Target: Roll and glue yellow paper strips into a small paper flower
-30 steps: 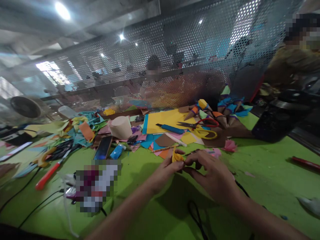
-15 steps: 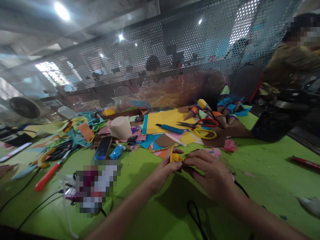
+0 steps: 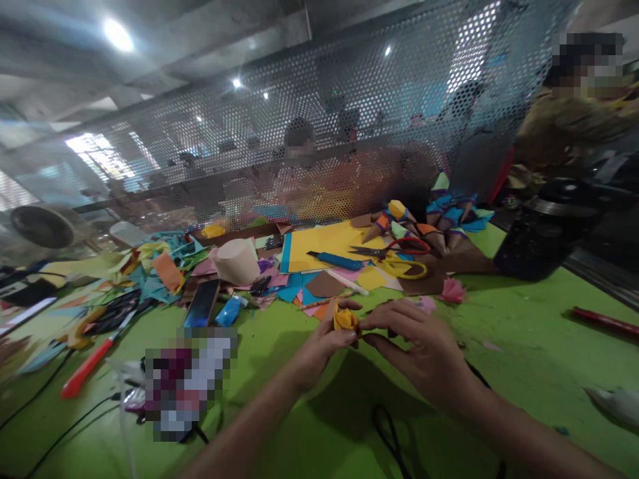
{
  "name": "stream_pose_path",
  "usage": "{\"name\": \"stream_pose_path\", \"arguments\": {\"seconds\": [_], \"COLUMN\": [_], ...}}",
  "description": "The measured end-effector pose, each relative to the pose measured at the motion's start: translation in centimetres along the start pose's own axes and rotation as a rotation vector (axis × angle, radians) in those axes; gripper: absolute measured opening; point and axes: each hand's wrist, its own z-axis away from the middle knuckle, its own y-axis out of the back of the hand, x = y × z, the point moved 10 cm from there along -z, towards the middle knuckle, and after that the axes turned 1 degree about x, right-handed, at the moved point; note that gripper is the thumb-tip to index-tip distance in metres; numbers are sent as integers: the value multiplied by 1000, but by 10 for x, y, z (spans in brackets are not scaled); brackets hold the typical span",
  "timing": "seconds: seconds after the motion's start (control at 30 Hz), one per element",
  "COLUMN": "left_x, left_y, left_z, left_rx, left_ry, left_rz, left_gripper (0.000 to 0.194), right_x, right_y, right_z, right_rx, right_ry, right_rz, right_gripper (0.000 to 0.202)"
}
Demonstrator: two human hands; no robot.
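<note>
A small folded yellow paper piece [image 3: 345,319] is held above the green table [image 3: 279,412]. My left hand [image 3: 322,344] is closed on it, thumb in front and fingers behind. My right hand [image 3: 417,338] is beside it on the right, its thumb and index fingertips close together at the paper's right edge; whether they pinch it is too small to tell. Behind the hands lie a brown paper piece [image 3: 323,283], a blue cutter [image 3: 340,260] and scissors with red and yellow handles [image 3: 407,266].
At the left are a phone [image 3: 202,303], a paper roll [image 3: 236,262], a red-handled knife [image 3: 88,366], cables and coloured scraps. Paper cones [image 3: 439,236] and a black bottle [image 3: 542,229] stand at the right. A perforated metal screen runs behind; a person is beyond the bottle.
The camera view has shifted slightly. The yellow paper has turned a little in my left hand, showing more of its folded front. My right fingertips remain near its right edge.
</note>
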Motion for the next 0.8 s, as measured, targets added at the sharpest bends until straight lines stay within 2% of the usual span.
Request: {"name": "stream_pose_path", "arguments": {"seconds": [0.5, 0.8], "left_x": [-6, -6], "left_y": [0, -1], "left_z": [-2, -3], "left_rx": [18, 12], "left_ry": [69, 69], "left_rz": [157, 168], "left_gripper": [47, 48], "right_x": [-1, 0], "right_y": [-2, -4], "right_z": [0, 4], "right_rx": [-5, 21], "right_ry": [8, 22], "right_rz": [-62, -61], "right_gripper": [16, 20]}}
